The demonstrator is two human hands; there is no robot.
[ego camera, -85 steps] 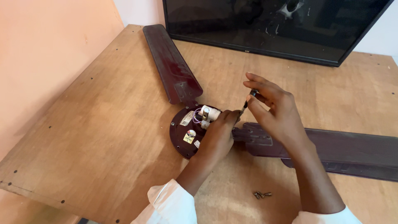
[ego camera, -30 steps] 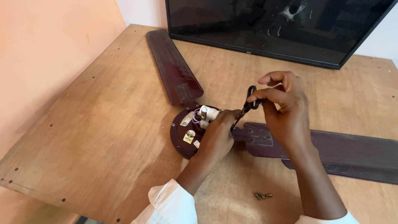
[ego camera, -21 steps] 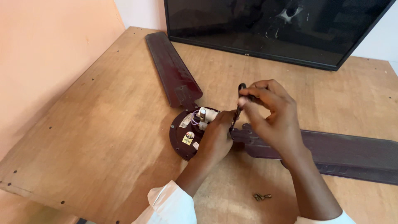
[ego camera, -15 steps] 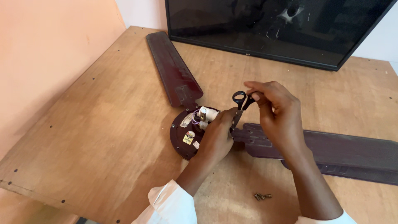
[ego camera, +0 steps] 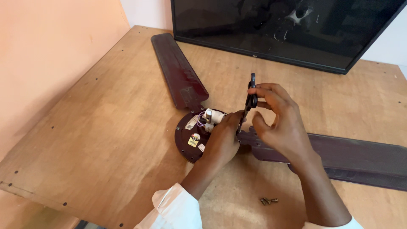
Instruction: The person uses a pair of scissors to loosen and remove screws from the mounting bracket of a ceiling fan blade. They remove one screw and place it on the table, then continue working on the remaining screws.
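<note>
Plywood tabletop against a peach wall, with a dark flat screen leaning at the far edge. On it lies a dark maroon ceiling fan: round motor hub near centre, one blade running away toward the screen, another blade stretching off to your right.

Your left hand sits on the hub's right side, fingers curled down over it where the right blade's bracket meets the hub; it is pressing there, and whether it pinches anything small underneath is hidden. Your right hand is closed in a pinch on a pair of black scissors, held nearly upright, handle loop on top, tip pointing down into the bracket joint just beside your left fingertips. White capacitor and purple wires sit on top of the hub, just left of your left hand. A few loose screws lie on the wood near your right forearm.

To work that joint well: keep the left hand's weight on the hub so it can't spin, keep the scissors tip straight and seated, and turn with small wrist motions. Mind your left fingertips; a slip would go straight at them. Stay off the wires.
</note>
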